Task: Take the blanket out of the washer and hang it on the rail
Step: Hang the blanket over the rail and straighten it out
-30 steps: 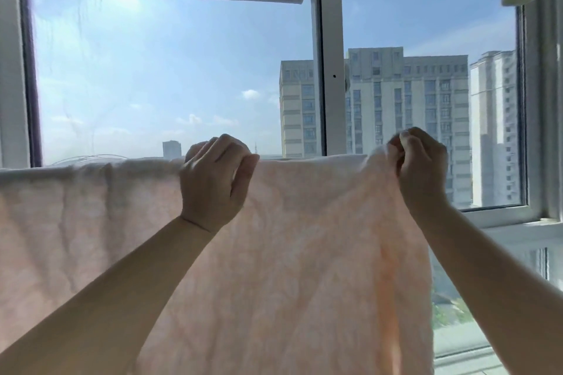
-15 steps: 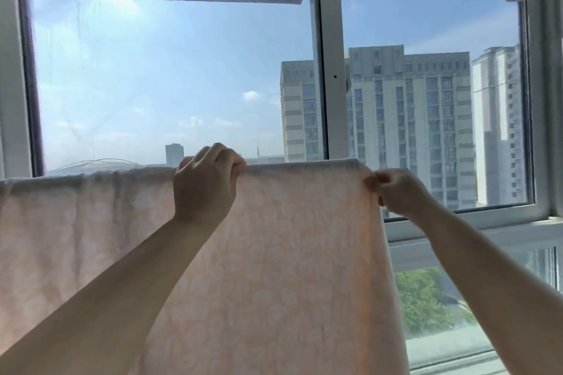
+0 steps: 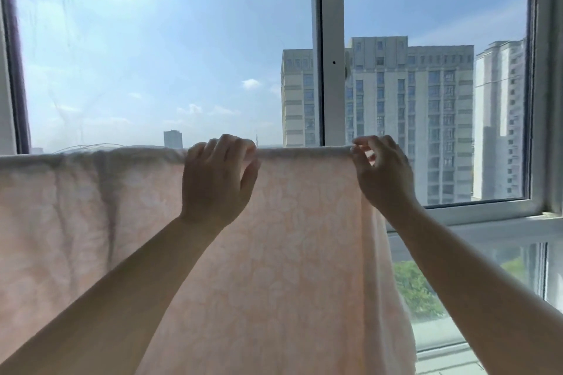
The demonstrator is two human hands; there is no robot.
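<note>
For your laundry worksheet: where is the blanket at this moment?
In the head view the blanket hangs across the left and centre, below the window frame; the left hand and right hand are at its top edge.

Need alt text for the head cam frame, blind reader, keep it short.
A pale pink blanket hangs draped over a horizontal rail in front of a window, both of the person's arms raised to its top edge. The left hand curls over the fold; the right hand pinches the right corner. Apartment towers and blue sky lie beyond the glass.

Pink blanket (image 3: 289, 253) draped over rail; left hand (image 3: 214, 183) grips top fold, right hand (image 3: 382, 173) pinches corner.
</note>
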